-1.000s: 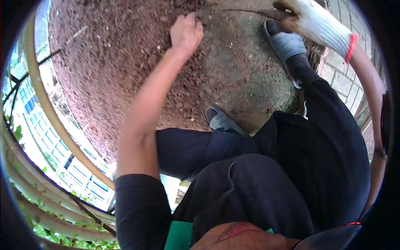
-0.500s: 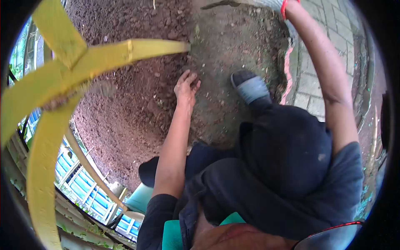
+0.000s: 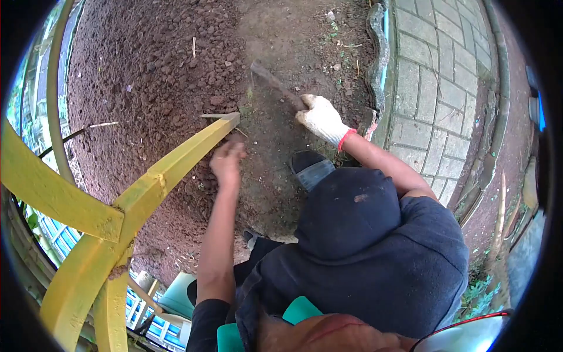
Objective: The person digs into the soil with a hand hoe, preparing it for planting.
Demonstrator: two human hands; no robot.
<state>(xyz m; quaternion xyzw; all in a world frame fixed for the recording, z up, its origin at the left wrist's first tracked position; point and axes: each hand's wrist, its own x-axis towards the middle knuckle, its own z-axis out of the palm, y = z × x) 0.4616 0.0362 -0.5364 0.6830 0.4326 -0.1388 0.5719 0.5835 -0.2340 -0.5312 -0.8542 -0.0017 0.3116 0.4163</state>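
My right hand [image 3: 322, 120] wears a white knit glove with a red cuff. Its fingers are wrapped round the handle end of a long, dark, flat-bladed hand tool [image 3: 272, 82], whose tip points up and left over the bare ground. My bare left hand [image 3: 227, 164] is low at the edge of the loose brown soil [image 3: 158, 88], slightly blurred, with its fingers loosely curled and apart. Nothing shows in it. Just above it lies the tip of a yellow painted beam [image 3: 182, 149], which partly overlaps the view of the soil.
The yellow frame's other bars fill the lower left, close to the camera. A ragged edging [image 3: 377, 53] separates the packed ground from brick paving [image 3: 434, 100] on the right. My shoe [image 3: 314, 169] stands on the packed ground. A green object [image 3: 177, 293] is at lower left.
My gloved hand has come down and inward from the top edge with the tool, now fully in view. My left hand appears further left and lower; the view has shifted.
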